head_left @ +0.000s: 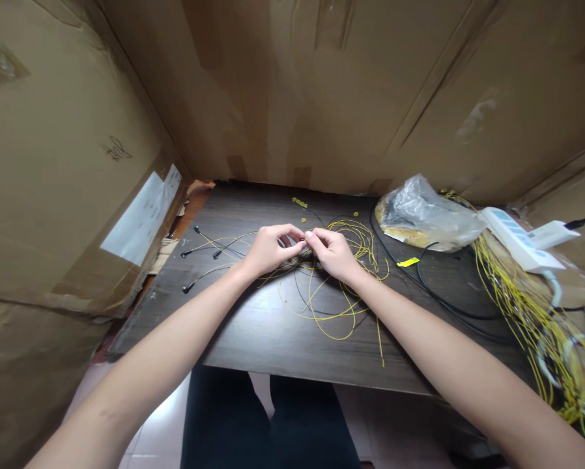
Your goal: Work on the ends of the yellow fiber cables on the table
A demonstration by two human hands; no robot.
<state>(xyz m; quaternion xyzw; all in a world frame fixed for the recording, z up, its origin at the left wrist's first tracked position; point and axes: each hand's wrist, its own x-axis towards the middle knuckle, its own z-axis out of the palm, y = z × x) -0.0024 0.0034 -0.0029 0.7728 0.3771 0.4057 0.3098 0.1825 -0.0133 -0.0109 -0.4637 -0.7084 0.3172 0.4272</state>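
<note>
My left hand (274,247) and my right hand (332,251) meet fingertip to fingertip above the middle of the dark table. Each pinches at what looks like a thin wire; the exact spot is tiny and mostly hidden by the fingers. Below them lies a loose bundle of thin yellow and black wires (332,337), its loops spreading to the right and front. On the left, black connectors (217,255) tip several of the wires. Small yellow pieces (299,202) lie in a short row just beyond my hands, with single ones (356,213) nearby.
A clear plastic bag (429,218) sits at the back right beside a white power strip (520,240). Many yellow wires (522,319) hang over the right side. A black cable (449,305) with a yellow tag (408,262) crosses the table (253,339). Cardboard walls (292,98) enclose it.
</note>
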